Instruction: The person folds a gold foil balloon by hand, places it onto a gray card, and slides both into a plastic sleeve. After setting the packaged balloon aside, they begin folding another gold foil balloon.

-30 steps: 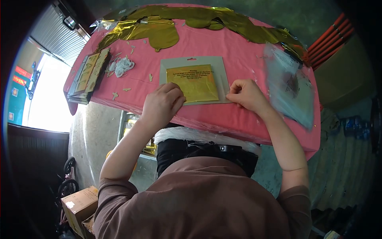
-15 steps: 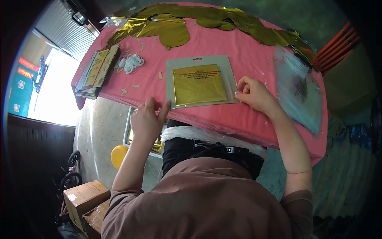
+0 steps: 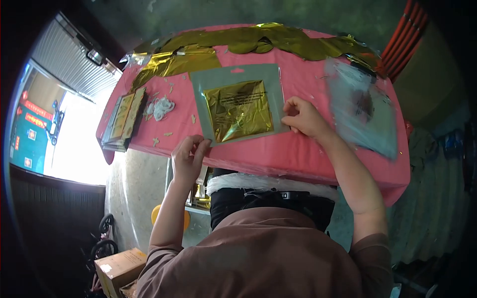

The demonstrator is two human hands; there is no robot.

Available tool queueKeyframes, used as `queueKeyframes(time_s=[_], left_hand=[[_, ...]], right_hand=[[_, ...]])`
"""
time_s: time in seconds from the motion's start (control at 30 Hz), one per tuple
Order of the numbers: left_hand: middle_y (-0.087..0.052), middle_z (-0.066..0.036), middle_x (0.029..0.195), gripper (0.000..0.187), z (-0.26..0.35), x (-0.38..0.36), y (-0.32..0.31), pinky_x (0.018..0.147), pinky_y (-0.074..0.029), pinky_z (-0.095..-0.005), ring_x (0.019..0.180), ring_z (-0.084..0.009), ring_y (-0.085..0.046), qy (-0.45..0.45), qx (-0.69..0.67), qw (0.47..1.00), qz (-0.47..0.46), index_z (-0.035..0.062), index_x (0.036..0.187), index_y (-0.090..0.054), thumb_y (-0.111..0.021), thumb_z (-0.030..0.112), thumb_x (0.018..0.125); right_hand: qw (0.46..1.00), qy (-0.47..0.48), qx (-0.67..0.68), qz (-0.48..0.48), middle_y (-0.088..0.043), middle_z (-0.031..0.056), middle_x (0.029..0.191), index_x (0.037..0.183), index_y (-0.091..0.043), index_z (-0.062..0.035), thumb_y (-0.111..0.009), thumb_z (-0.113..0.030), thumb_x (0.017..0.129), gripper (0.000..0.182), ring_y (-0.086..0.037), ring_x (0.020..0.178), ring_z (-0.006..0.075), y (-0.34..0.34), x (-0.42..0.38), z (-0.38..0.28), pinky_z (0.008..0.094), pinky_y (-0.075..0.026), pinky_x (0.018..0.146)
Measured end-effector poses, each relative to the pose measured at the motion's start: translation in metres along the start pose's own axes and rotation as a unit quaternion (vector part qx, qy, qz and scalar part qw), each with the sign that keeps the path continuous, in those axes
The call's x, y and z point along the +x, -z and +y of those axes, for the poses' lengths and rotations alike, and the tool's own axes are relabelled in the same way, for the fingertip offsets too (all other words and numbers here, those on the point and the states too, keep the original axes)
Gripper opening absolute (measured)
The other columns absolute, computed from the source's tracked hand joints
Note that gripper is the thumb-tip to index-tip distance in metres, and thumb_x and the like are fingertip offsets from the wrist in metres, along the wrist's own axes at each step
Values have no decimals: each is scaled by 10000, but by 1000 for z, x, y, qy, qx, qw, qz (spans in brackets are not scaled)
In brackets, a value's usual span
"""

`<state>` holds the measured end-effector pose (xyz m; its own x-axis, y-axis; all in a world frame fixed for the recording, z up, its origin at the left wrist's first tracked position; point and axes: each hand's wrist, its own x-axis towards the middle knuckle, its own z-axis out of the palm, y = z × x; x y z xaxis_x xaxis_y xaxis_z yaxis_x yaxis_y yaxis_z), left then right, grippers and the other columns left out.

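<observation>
A clear bag with a grey card edge and a hang hole holds a folded gold foil sheet (image 3: 239,111) with small dark print over it. My left hand (image 3: 190,153) pinches the bag's lower left corner between thumb and fingers. At the lower right edge, my right hand (image 3: 302,117) has its fingers curled and closed on the bag's side. The bag is tilted a little above the pink tablecloth (image 3: 258,158), its top edge away from me.
Gold foil pieces (image 3: 248,40) lie along the far edge. A stack of flat packages (image 3: 122,119), white string (image 3: 161,108) and small tan pieces (image 3: 168,134) are at the left. Clear plastic bags (image 3: 365,111) lie at the right. Below stand a yellow stool (image 3: 183,217) and a carton (image 3: 119,270).
The bag has shifted slightly left and tilted, and its foil now shows more creases and glare. Both hands moved with it. The whole view has shifted a little.
</observation>
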<state>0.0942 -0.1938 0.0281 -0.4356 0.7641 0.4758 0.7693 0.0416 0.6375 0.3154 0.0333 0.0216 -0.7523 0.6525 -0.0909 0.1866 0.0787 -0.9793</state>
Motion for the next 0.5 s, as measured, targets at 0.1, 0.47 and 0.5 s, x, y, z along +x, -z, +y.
queueKeyframes(time_s=[0.1,0.47,0.5], left_hand=[[-635,-53,728,118,-7,18,-3,612,-462,-239,663,-92,-588,82,-23,993,-81,2,886,-593,-652,77,817],[-572,1,873,187,-33,67,-32,604,-419,-201,730,-56,-528,154,-461,865,-121,43,1081,-510,-515,76,897],[-560,12,854,180,-30,64,-36,591,-408,-198,703,-51,-510,155,-487,853,-103,51,1078,-516,-508,76,899]], right_hand=[[994,63,66,59,-539,24,751,986,-451,-38,-585,62,762,280,-451,508,36,-2,-2,-8,185,-347,420],[986,144,-75,40,-577,-10,841,1047,-543,-15,-579,27,780,273,-514,678,33,2,14,7,188,-428,599],[988,133,-70,36,-591,-13,865,1028,-572,-14,-588,12,777,253,-526,701,36,2,15,9,195,-438,622]])
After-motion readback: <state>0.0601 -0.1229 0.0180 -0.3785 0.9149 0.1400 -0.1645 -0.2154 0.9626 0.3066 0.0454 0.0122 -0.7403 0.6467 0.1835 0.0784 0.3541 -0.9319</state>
